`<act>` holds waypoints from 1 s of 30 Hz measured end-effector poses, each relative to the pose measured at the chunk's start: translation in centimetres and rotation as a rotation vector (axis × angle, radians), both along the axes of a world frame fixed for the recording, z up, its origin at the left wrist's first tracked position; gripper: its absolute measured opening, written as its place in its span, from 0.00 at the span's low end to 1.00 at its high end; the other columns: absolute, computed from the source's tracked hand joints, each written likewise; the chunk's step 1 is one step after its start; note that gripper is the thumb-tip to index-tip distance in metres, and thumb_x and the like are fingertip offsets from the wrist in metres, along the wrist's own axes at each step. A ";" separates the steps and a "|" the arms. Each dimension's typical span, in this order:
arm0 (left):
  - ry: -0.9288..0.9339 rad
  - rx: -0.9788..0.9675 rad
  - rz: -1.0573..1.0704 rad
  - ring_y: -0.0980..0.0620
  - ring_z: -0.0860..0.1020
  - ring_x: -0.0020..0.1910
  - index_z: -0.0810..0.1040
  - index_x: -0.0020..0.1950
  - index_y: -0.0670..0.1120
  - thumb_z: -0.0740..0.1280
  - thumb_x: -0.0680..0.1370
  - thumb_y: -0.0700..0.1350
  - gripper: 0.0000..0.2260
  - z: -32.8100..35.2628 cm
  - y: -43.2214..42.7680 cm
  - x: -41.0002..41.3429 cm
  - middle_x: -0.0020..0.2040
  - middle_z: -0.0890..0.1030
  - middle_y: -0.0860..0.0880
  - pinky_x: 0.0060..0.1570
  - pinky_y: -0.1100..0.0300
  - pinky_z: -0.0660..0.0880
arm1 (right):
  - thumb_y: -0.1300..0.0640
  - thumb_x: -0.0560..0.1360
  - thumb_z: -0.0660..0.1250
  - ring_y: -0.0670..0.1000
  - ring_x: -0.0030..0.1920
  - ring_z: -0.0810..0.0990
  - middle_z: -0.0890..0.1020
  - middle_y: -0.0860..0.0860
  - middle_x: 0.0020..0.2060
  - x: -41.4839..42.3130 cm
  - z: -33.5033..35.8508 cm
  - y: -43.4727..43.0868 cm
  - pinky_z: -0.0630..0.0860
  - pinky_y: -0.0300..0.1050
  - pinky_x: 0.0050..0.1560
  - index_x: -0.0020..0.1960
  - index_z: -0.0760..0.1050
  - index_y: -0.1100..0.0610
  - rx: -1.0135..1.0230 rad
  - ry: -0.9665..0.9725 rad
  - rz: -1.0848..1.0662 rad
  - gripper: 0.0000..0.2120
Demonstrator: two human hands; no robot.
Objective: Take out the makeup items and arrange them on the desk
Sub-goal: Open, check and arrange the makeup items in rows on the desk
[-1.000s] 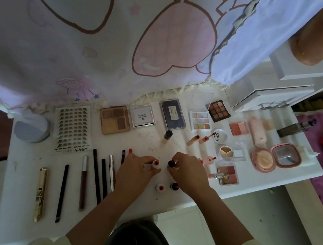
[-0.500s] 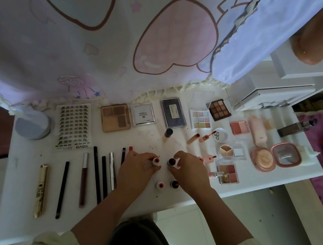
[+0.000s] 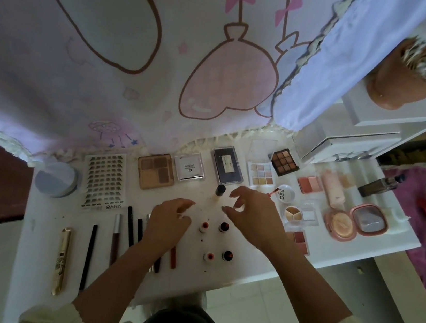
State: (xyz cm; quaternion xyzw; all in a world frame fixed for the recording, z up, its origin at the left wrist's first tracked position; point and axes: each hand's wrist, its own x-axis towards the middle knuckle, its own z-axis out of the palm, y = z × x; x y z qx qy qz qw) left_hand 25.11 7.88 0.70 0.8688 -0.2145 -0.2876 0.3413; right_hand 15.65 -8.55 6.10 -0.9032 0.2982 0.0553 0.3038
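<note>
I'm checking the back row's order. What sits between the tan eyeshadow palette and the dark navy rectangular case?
A white square compact lies between the tan eyeshadow palette and the dark navy rectangular case, seen in the head view.

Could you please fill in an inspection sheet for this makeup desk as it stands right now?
Surface: white desk, dotted with small dark specks near the middle.
Job's things: four small bottles upright in a square; palettes in a back row; pencils and tubes lying side by side on the left; compacts on the right.
Clutter: nothing seen beyond the specks.
Grippers: left hand and right hand hover over the desk, fingers loosely curled, holding nothing visible.
Cables: nothing seen.
Surroundings: cartoon-print curtain behind; cup of cotton swabs on a white shelf unit at the right.
</note>
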 end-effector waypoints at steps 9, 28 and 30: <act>-0.020 -0.048 0.009 0.55 0.78 0.56 0.79 0.62 0.47 0.64 0.79 0.41 0.12 -0.9 -3.6 1.5 0.59 0.81 0.49 0.54 0.73 0.66 | 0.54 0.81 0.61 0.52 0.53 0.80 0.77 0.53 0.59 4.7 -1.5 0.0 0.76 0.43 0.55 0.66 0.71 0.55 -0.179 0.099 0.204 0.15; -0.009 -0.286 0.010 0.63 0.77 0.47 0.80 0.54 0.53 0.71 0.75 0.47 0.08 1.3 -3.4 1.4 0.47 0.80 0.60 0.47 0.69 0.74 | 0.54 0.79 0.65 0.48 0.33 0.83 0.84 0.51 0.35 2.8 0.7 -1.5 0.78 0.37 0.34 0.45 0.81 0.56 0.489 -0.153 -0.164 0.08; -0.018 -0.291 -0.010 0.64 0.76 0.46 0.80 0.52 0.53 0.71 0.75 0.46 0.07 1.9 -3.0 1.2 0.46 0.79 0.61 0.45 0.72 0.72 | 0.53 0.79 0.65 0.46 0.31 0.82 0.84 0.50 0.33 2.4 1.1 -1.4 0.77 0.35 0.32 0.46 0.81 0.57 0.573 -0.165 -0.190 0.09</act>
